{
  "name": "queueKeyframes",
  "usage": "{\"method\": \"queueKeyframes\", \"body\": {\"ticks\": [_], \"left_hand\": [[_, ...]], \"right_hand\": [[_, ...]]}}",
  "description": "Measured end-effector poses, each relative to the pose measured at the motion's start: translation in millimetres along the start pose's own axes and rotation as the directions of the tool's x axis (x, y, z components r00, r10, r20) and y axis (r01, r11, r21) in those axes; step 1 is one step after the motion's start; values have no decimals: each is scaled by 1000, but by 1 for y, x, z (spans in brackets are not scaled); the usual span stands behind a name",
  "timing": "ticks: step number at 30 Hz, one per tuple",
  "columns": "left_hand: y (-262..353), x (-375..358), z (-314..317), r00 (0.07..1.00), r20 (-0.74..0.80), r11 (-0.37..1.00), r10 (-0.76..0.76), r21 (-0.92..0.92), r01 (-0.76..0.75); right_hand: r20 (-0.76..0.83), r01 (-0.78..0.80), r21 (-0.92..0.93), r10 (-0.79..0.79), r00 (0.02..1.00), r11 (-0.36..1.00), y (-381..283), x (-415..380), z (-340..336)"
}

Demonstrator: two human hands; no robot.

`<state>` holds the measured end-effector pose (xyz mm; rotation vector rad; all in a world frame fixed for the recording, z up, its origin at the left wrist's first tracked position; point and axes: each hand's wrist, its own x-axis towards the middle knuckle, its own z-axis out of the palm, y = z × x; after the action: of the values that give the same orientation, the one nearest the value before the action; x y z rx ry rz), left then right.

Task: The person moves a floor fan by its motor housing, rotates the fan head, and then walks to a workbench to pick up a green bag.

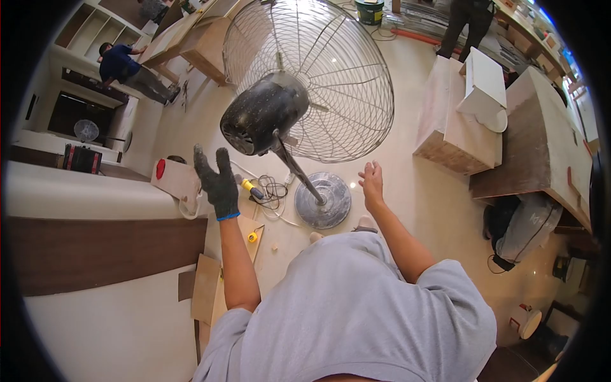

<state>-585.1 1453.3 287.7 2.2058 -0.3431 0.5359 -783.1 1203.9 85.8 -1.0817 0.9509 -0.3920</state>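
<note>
A large pedestal fan stands before me, with a black, dusty motor housing [267,111], a wire cage [353,83] and a round grey base [323,213] on the floor. My left hand [218,184], in a dark glove with a blue cuff, is raised left of the fan. Its fingers are apart and nothing is in it. To the right of the pole, my bare right hand [372,184] is held up with loosely bent, separated fingers, also holding nothing. Neither hand appears to touch the fan. Near the gloved hand lies a yellow and black tool [252,190] with a dark coiled cord [273,189].
Wooden boards [207,290] and a small yellow item [252,237] lie at lower left. White boxes [458,127] and a wooden cabinet [528,153] stand on the right. One person [124,67] bends over a bench at upper left; another person's legs [468,25] show at upper right.
</note>
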Motion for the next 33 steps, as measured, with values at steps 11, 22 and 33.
{"method": "queueKeyframes", "body": {"ticks": [11,22,33], "left_hand": [[-16,-7,-2,1000,-20,999,-5,-35,4],[-68,-51,-7,995,44,991,-86,105,81],[-61,-59,-10,992,27,987,-122,107,119]], "right_hand": [[3,6,26,-6,1000,1000,-5,3,4],[-13,-15,7,15,1000,1000,-11,0,-3],[9,-31,-9,31,999,999,-6,2,0]]}}
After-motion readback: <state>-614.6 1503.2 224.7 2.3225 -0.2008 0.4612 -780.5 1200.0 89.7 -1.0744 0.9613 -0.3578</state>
